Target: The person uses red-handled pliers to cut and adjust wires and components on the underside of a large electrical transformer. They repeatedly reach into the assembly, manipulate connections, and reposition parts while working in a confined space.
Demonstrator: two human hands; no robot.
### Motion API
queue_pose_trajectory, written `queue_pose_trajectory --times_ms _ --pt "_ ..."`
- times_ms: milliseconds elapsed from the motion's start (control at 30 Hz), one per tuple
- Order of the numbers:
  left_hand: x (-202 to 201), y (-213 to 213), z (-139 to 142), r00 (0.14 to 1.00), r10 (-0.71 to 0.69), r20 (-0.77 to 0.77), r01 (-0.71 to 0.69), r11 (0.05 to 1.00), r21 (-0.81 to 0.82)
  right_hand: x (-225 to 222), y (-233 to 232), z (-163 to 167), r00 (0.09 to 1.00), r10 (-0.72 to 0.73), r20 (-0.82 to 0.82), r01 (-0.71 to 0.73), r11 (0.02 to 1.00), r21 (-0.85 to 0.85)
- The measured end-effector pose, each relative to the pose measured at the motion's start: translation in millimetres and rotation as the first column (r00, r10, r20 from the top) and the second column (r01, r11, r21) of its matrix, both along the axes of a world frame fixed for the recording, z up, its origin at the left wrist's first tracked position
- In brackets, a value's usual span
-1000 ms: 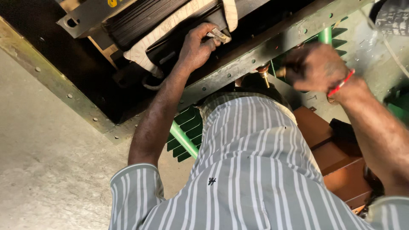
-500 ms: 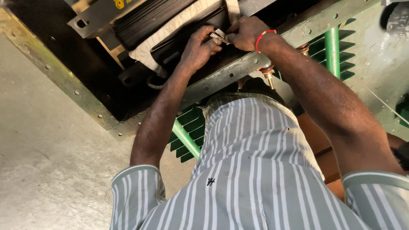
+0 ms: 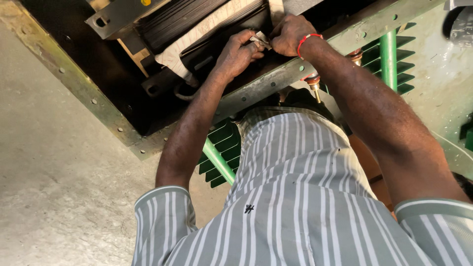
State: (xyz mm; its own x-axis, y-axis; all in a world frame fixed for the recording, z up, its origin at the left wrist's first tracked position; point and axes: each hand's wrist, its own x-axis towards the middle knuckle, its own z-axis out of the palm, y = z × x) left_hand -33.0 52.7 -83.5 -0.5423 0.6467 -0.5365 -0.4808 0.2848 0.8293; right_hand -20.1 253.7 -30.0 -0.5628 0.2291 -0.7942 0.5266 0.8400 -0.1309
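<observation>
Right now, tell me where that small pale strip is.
Head view, upper centre: the pale strip sits pinched between the left hand and right hand, above the green flange.

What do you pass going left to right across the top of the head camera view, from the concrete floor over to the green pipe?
Concrete floor → bolted green frame edge → grey metal bracket → left hand → small pale piece pinched between the hands → right hand → red wrist thread → green pipe.
</observation>
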Motion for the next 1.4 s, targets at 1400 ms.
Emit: queue_pose_trajectory --times_ms 1400 --pt "0 1 -3 0.999 0.043 -0.031 -0.041 0.996 0.082 -7 13 8 0.997 -0.006 -0.078 -0.028 0.903 -0.428"
